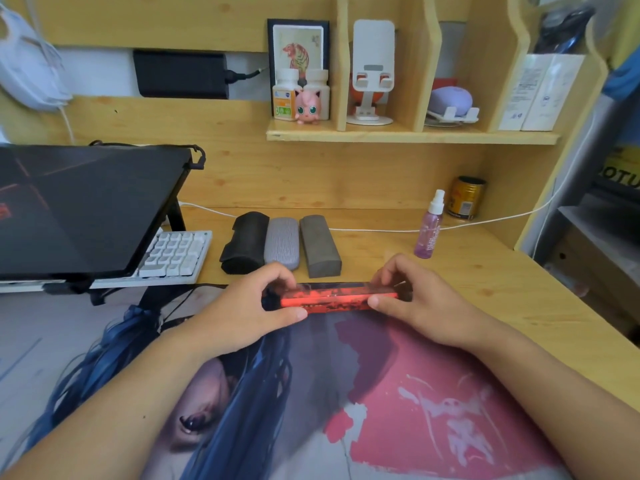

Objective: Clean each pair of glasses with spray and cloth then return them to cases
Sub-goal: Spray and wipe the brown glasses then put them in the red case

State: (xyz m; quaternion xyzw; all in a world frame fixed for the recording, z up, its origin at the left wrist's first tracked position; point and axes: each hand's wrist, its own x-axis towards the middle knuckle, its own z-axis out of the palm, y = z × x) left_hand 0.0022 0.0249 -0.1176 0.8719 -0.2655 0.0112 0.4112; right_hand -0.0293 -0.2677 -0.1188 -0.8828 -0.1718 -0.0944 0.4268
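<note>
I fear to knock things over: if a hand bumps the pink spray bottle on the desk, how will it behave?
The pink spray bottle stands tall and narrow on a small base, so it probably tips easily. Its round body would likely roll once down. It looks like clear plastic, so probably light and not fragile.

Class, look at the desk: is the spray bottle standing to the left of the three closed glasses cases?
No, the pink spray bottle stands upright to the right of the three closed cases, near the gold can.
</note>
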